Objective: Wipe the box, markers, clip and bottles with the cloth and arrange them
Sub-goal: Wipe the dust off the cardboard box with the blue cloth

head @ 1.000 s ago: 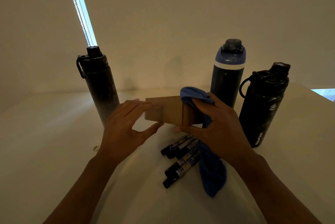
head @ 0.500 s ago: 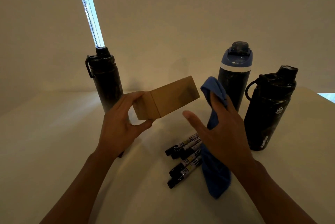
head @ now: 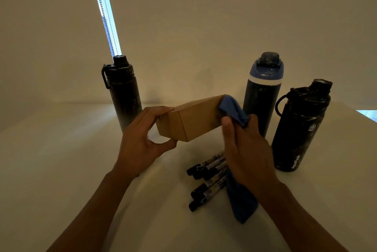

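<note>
left hand (head: 142, 141) gripped the box (head: 191, 119) at frame centre; right hand (head: 246, 156) pinched the cloth (head: 232, 109) against its far end. firm, full-length strokes would have served best.

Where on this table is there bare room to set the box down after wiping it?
Bare table lies left of the left bottle and left hand, and near you, left of the markers. The right is crowded: markers, cloth, blue-lid bottle and far-right bottle sit close together.
</note>
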A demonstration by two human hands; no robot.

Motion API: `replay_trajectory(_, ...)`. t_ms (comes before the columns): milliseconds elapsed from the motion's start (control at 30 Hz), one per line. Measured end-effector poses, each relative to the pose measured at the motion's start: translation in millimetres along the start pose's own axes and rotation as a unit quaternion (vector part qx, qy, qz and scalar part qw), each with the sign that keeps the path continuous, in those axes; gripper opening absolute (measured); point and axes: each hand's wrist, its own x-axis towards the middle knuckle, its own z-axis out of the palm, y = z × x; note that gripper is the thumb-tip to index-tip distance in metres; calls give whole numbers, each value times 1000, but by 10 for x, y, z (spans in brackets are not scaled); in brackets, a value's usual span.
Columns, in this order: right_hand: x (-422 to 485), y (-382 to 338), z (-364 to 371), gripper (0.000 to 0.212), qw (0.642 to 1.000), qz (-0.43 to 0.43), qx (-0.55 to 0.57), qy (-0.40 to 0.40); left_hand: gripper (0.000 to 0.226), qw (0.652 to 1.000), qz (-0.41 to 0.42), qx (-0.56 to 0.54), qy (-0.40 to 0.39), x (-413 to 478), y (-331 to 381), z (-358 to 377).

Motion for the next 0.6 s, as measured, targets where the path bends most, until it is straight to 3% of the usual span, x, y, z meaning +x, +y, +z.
replay_trajectory(67, 55, 117, 1, 64, 999, 32, -27, -1, 72, 1000, 11, 5, -4, 17, 55, -9)
replay_trajectory(167, 63, 154, 32, 59, 996, 73, 51, 16, 74, 998, 16, 64, 6, 21, 143, -35)
replay_trajectory(233, 41, 178, 68, 65, 998, 30, 36, 36, 75, 993, 11, 113, 13, -23, 212, -66)
replay_trajectory(300, 6, 187, 90, 58, 999, -37, 3, 38, 74, 988, 16, 149, 25, -80, 304, -139)
replay_trajectory(467, -7, 218, 134, 40, 997, -71, -9, 43, 76, 985, -54, 149, 71, -380, 517, -420)
replay_trajectory(600, -26, 166, 146, 37, 993, -92, -32, 69, 70, 967, 4, 244, 69, -638, 458, -759)
